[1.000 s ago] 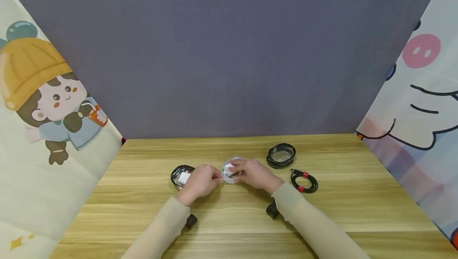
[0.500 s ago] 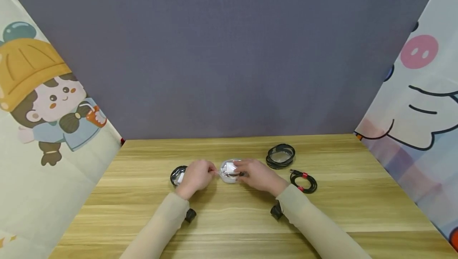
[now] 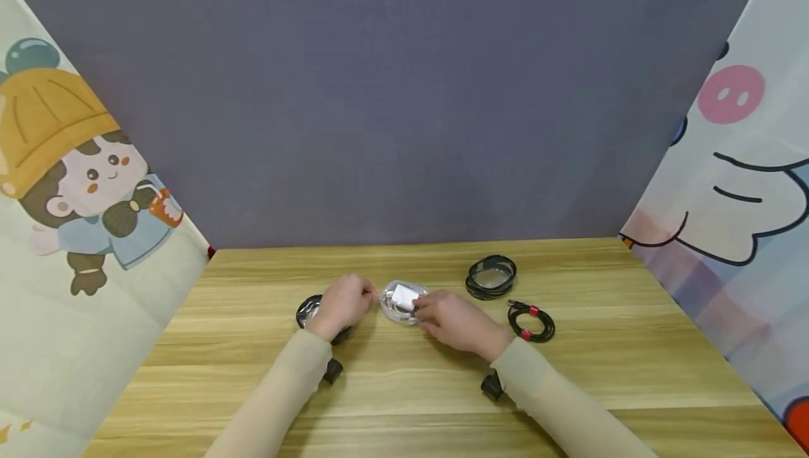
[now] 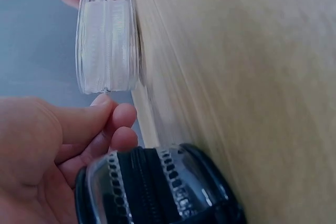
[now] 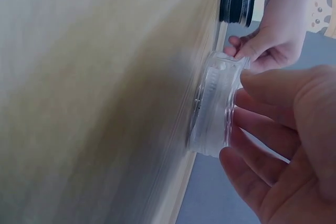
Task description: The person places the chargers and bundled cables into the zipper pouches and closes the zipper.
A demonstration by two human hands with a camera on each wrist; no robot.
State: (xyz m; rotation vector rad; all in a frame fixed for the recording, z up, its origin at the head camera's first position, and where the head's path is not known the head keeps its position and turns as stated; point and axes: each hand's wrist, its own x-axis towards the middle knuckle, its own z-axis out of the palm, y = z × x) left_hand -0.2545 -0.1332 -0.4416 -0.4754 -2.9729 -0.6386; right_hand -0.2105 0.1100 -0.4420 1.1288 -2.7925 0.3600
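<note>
Left hand [image 3: 341, 303]: thumb and finger pinch the zipper tab of the clear pouch [image 3: 401, 301].
Right hand [image 3: 460, 321]: curled fingers steady the pouch on the table [image 3: 404, 388].
Risk: a strong pull may slide the pouch against the black pouch [image 4: 157, 187].
Writing: none readable.

Both hands [image 3: 341, 305] [image 3: 458, 321] hold clear case [image 3: 400, 299] on wood table [image 3: 632, 345].

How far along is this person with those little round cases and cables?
One black case lies shut by the left hand. Both hands are on the clear pouch: the left pinches its edge, the right hand holds it. Another black case and a coiled cable lie untouched.
</note>
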